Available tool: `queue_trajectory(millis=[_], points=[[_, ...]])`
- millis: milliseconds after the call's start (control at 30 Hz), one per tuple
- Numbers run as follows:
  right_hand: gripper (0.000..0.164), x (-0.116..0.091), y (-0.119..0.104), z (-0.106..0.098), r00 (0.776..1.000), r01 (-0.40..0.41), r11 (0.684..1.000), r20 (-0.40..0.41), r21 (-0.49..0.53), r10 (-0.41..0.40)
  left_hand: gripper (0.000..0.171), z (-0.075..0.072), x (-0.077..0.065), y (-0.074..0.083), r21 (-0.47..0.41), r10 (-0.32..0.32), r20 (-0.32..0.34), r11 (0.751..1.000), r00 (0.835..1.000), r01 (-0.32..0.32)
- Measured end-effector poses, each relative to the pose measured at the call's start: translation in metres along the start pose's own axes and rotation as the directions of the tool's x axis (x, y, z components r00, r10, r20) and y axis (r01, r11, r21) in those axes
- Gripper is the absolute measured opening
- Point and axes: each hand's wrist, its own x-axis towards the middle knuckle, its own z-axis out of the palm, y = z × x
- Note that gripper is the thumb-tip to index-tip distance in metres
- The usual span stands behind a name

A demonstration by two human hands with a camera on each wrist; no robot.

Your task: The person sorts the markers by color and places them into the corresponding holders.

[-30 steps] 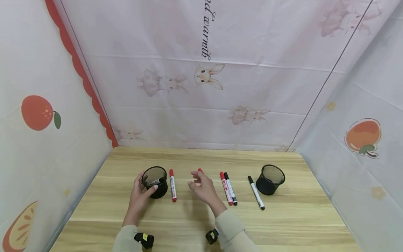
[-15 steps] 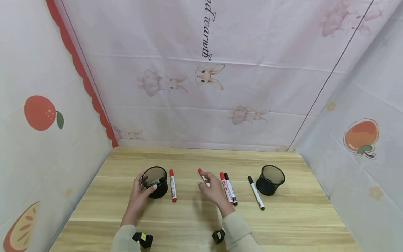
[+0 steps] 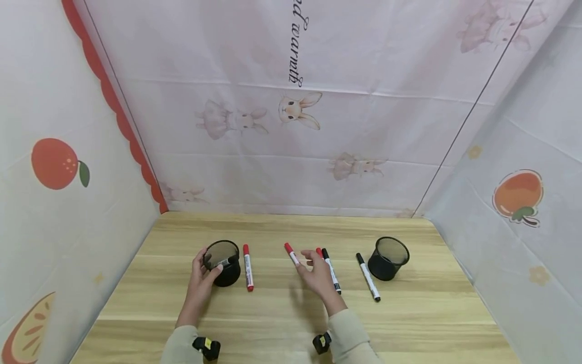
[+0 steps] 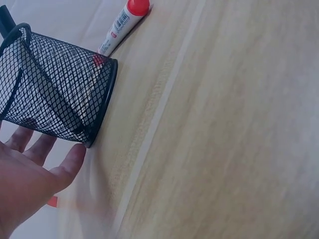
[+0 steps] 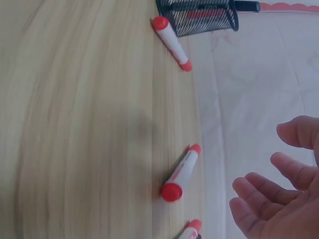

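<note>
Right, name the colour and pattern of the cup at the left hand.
The cup is black diamond mesh, clearest from the left wrist.

The head camera looks from above, forward and down, across the pale wooden table (image 3: 273,328) to the far pinkish cloth wall (image 3: 282,187). The left wrist camera is very near the black round wire-mesh holder (image 4: 60,84) on the left and faces to the right. The right wrist camera, farther from this holder, faces left; both wrist views share it and the white red-capped marker (image 5: 173,45) beside it.
</note>
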Motion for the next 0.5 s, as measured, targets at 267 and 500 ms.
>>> queue_trajectory(millis=[267,500], points=[[0.039,0.004,0.005,-0.016,0.997,0.068,0.979,0.041,-0.19,-0.061,0.07,0.002,0.005,-0.004,-0.036,0.027,-0.058,0.999,0.998,-0.029],[0.038,0.006,0.016,-0.029,0.988,0.1,0.928,0.15,-0.359,-0.049,0.069,0.004,0.002,-0.005,-0.021,0.059,-0.051,0.998,0.997,-0.06]])
